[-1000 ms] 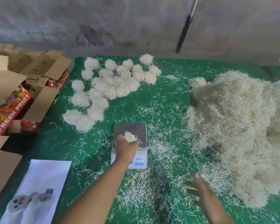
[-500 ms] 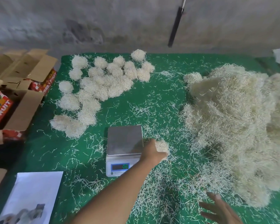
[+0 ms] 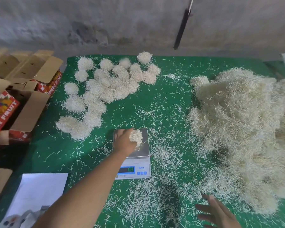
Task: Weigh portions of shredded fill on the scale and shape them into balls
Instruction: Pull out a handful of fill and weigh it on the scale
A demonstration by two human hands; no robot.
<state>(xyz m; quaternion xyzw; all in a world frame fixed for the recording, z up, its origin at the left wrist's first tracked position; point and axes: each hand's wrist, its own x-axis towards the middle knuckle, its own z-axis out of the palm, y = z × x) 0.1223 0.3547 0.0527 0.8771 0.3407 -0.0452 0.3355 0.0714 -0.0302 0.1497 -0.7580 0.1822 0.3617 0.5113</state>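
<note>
left hand (image 3: 124,141): grips a clump of fill (image 3: 136,137) over the scale (image 3: 144,146)
right hand (image 3: 218,211): fingers spread, at 5 o'clock
balls (image 3: 105,86): 11 o'clock
pile (image 3: 242,129): 3 o'clock

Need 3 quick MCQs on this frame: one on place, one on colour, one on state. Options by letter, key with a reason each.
1. Where does the big loose pile lie from the scale?
A left
B right
C near side

2. Table cover colour?
A green
B blue
C grey

3. Left hand state?
A flat and empty
B holding a clump over the scale
C on the boxes

Key: 1 B, the pile fills the right side. 2 A, green shows between the shreds. 3 B, fingers curl round the clump above the pan.
</note>
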